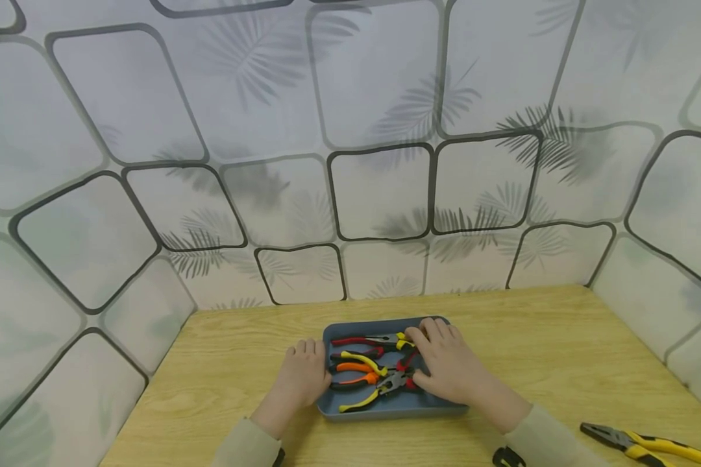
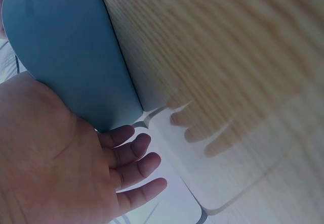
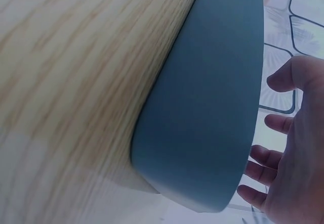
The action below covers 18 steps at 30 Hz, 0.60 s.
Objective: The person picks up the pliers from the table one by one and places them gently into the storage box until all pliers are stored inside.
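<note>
A blue-grey tray [image 1: 385, 413] stands on the table with several pliers lying in it. Among them are orange-and-black pliers [image 1: 375, 377] and pliers with yellow-and-black handles [image 1: 367, 399]; red-handled ones lie toward the back. My left hand [image 1: 305, 373] rests along the tray's left side. In the left wrist view, its fingers extend past the tray's wall [image 2: 66, 52], loosely bent. My right hand [image 1: 450, 363] reaches over the tray's right end, fingers spread above the pliers. The right wrist view shows those fingers [image 3: 276, 158] bent a little beside the rim, with nothing visible between them.
Another pair of yellow-and-black pliers [image 1: 625, 441] lies on the wooden table [image 1: 228, 370] at the front right, outside the tray. A patterned wall covering [image 1: 380, 194] rises behind the table and at both sides.
</note>
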### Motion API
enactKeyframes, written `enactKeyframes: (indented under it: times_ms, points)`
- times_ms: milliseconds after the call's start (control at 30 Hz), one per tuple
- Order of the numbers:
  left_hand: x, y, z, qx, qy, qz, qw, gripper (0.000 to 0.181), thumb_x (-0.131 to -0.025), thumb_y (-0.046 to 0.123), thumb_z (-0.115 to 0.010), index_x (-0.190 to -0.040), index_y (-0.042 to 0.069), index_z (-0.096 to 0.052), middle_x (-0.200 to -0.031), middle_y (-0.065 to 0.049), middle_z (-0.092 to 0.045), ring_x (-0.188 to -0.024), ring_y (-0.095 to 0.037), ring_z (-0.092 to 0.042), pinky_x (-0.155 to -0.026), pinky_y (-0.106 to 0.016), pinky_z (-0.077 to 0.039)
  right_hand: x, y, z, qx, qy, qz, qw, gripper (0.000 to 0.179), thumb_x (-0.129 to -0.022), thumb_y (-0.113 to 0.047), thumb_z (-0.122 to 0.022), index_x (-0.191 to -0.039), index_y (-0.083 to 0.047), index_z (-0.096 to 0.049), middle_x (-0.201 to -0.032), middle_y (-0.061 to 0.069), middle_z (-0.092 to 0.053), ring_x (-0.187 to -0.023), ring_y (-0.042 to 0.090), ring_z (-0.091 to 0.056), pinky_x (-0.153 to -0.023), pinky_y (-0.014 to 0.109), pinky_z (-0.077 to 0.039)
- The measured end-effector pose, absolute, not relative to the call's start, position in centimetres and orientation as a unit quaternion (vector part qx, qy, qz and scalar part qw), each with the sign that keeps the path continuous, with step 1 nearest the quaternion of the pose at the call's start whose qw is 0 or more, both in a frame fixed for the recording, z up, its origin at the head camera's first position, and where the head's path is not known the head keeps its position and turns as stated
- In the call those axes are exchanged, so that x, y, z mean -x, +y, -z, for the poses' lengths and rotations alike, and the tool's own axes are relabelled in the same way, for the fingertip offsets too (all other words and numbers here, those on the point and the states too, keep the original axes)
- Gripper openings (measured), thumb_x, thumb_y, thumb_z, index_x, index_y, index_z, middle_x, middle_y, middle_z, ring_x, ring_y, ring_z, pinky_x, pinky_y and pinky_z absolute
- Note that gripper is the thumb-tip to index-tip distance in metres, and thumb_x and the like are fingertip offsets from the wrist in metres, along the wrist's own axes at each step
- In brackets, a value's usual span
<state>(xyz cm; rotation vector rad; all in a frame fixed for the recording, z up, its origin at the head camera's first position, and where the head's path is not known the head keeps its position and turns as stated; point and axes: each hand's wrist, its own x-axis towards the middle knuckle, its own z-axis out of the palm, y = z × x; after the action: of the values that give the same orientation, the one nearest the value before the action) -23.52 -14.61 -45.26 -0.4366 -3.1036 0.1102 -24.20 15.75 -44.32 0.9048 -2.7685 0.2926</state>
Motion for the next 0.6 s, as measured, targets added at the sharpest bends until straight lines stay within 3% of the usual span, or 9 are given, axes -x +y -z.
enactKeyframes:
  times_ms: [600]
  points:
    - [23.91, -14.53, 45.39, 0.130, -0.991, -0.031, -0.010, 0.042, -0.096, 0.029, -0.068, -0.124, -0.001, -0.056, -0.114, -0.017, -0.062, -0.108, -0.033, -0.060, -0.098, -0.051, -0.052, 23.42, 16.62, 43.98, -0.298, -0.944, -0.083, 0.114, 0.056, -0.087, -0.028, -0.070, -0.137, -0.008, -0.057, -0.109, 0.005, -0.045, -0.093, 0.019, -0.035, -0.082, 0.040, -0.032]
